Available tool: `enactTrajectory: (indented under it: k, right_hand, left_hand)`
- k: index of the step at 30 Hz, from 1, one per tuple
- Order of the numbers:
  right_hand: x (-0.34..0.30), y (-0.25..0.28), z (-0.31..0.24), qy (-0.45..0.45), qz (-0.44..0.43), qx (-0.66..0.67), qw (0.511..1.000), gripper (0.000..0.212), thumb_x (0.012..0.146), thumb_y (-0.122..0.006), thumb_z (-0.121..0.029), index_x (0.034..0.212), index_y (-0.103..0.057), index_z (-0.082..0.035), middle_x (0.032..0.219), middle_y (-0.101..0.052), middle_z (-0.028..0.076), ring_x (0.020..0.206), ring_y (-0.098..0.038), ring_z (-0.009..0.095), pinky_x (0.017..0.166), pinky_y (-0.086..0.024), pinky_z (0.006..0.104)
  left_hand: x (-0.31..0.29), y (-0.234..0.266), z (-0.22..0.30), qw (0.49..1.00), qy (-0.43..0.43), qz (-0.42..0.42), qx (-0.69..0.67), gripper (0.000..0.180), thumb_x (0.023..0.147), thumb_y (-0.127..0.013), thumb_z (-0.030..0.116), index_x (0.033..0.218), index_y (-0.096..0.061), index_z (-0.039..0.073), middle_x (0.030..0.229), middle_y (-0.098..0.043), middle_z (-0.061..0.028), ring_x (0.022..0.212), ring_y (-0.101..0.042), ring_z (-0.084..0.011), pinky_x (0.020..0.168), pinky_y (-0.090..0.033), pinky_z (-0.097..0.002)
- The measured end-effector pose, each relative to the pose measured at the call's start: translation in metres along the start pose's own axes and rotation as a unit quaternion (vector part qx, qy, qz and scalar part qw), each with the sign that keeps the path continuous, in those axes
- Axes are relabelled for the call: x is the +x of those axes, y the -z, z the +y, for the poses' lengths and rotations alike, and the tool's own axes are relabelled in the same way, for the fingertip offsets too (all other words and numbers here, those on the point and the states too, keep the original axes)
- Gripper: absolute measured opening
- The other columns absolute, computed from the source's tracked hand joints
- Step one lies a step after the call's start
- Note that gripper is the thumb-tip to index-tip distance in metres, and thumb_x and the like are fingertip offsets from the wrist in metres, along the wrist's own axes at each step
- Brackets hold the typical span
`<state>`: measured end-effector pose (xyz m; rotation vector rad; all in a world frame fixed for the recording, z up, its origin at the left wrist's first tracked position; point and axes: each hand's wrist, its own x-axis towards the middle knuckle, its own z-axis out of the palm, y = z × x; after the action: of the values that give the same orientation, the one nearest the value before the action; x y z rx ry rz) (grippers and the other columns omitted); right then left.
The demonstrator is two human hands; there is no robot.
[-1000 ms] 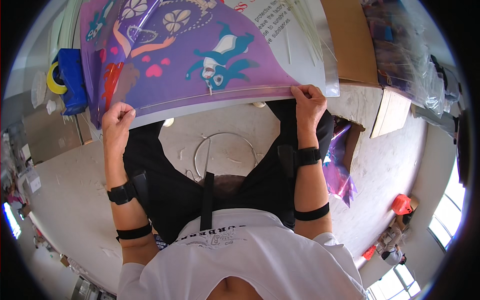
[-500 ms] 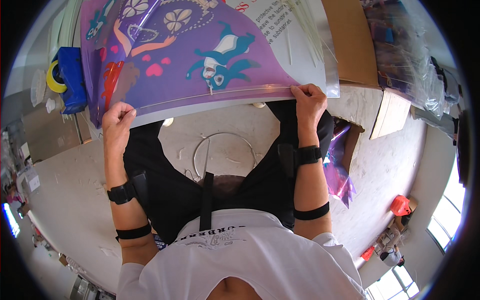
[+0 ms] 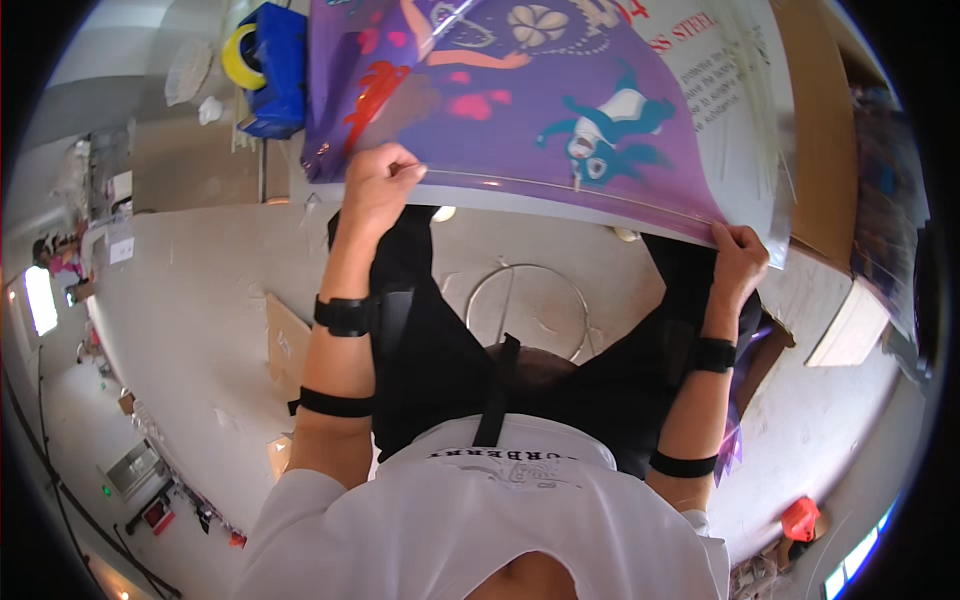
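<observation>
A purple plastic film printed with cartoon figures lies over the table's near edge in front of me. Along its near border runs a thin pale strip, stretched between my two hands. My left hand is closed in a pinch on the strip's left end, near the film's left corner. At the other end, my right hand pinches the strip between thumb and fingers. The exact grip, and whether the film's edge is pinched along with the strip, cannot be made out.
A blue tape dispenser with yellow tape stands at the back left. Several thin pale strips lie on the white printed sheet at right, beside a cardboard piece. Below the table, a metal ring shows between my knees.
The whole view has swung, so table, film and hands sit farther right in the picture. Both hands keep their pinch on the strip.
</observation>
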<state>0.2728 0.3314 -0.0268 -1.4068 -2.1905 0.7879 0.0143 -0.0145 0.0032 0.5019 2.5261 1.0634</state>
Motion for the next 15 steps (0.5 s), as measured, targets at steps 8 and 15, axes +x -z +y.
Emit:
enactTrajectory:
  k: [8,15]
  right_hand:
    - [0.001,-0.001,-0.001,-0.021,-0.008,-0.005,1.000,0.015,0.073,-0.074,-0.014,0.073,-0.069,0.000,0.059,-0.059,0.000,0.058,-0.048,0.006,0.057,-0.039,0.0239]
    - [0.001,-0.002,0.000,-0.021,-0.008,0.000,1.000,0.016,0.070,-0.074,-0.015,0.070,-0.068,-0.001,0.058,-0.058,0.003,0.057,-0.050,0.011,0.059,-0.042,0.0283]
  left_hand:
    - [0.000,-0.006,0.010,0.997,0.042,0.015,0.064,0.010,0.075,-0.066,0.007,0.077,-0.062,-0.003,0.068,-0.061,-0.0156,0.063,-0.060,-0.0257,0.063,-0.047,-0.0353]
    - [-0.001,-0.011,0.005,0.987,0.011,0.045,0.154,0.009,0.076,-0.066,0.006,0.078,-0.064,-0.002,0.065,-0.061,-0.0108,0.060,-0.056,-0.0176,0.058,-0.044,-0.0315]
